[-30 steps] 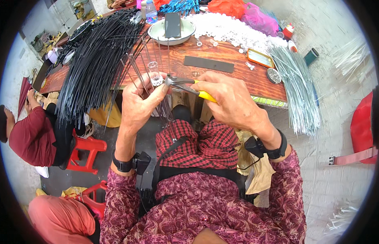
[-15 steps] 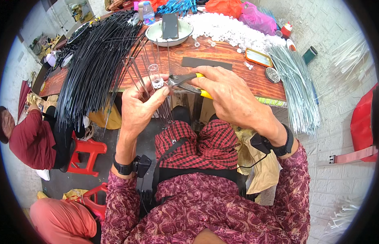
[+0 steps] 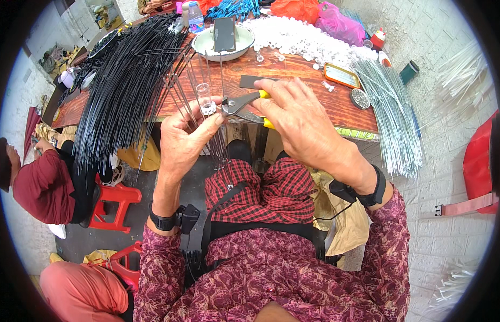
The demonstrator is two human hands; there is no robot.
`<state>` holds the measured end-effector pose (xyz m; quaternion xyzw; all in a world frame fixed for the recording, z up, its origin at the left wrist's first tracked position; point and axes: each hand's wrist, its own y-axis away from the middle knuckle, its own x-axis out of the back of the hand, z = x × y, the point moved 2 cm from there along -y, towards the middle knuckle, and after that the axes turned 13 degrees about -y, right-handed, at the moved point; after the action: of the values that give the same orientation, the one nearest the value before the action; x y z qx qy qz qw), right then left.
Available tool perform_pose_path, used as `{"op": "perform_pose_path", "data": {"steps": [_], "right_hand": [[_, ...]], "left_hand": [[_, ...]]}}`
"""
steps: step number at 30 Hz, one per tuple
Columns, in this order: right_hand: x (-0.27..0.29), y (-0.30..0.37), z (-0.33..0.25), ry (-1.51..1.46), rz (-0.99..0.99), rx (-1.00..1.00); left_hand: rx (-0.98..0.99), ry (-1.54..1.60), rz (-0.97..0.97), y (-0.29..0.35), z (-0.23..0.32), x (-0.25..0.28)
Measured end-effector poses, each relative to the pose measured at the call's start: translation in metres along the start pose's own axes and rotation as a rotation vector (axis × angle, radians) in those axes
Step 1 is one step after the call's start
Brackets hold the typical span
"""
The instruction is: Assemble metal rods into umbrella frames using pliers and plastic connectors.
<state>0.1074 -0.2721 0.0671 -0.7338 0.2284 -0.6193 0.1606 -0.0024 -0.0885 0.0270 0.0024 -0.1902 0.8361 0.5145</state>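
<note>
My left hand (image 3: 184, 137) is closed over the table's near edge, pinching a small clear plastic tube (image 3: 203, 91) with a white notched ring at its base. Several thin dark wires (image 3: 177, 91) run up and down around the tube, some passing between my fingers. My right hand (image 3: 309, 121) grips pliers (image 3: 236, 104) with yellow handles, from the right. The pliers' jaws are beside the ring and my left thumb; whether they bite on a wire is too small to tell.
A large bundle of black rods (image 3: 118, 88) covers the table's left. Behind are an enamel bowl (image 3: 201, 47) with a dark slab, and a heap of white plastic pieces (image 3: 298, 35). Pale rods (image 3: 389, 118) overhang the right edge. A person (image 3: 43, 182) sits at left by a red stool (image 3: 117, 201).
The pliers' handles are spread wider, and my right fingers have opened out a little with them. My left hand and the clear tube have hardly moved. At left, the seated person's arm has shifted.
</note>
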Motion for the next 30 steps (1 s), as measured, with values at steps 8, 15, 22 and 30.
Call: {"op": "perform_pose_path", "data": {"steps": [8, 15, 22, 30], "right_hand": [[-0.003, -0.002, -0.004, 0.145, 0.069, 0.039], [-0.005, 0.001, 0.003, 0.092, 0.003, 0.07], [-0.002, -0.006, 0.01, -0.022, -0.01, 0.086], [-0.029, 0.011, 0.005, -0.898, -0.249, -0.23]], "left_hand": [[-0.003, 0.004, 0.008, 0.001, -0.002, 0.0], [0.032, 0.001, 0.009, 0.0, -0.004, 0.002], [0.016, -0.009, -0.059, -0.016, -0.013, 0.011], [0.039, 0.111, -0.288, -0.002, -0.021, 0.025]]}}
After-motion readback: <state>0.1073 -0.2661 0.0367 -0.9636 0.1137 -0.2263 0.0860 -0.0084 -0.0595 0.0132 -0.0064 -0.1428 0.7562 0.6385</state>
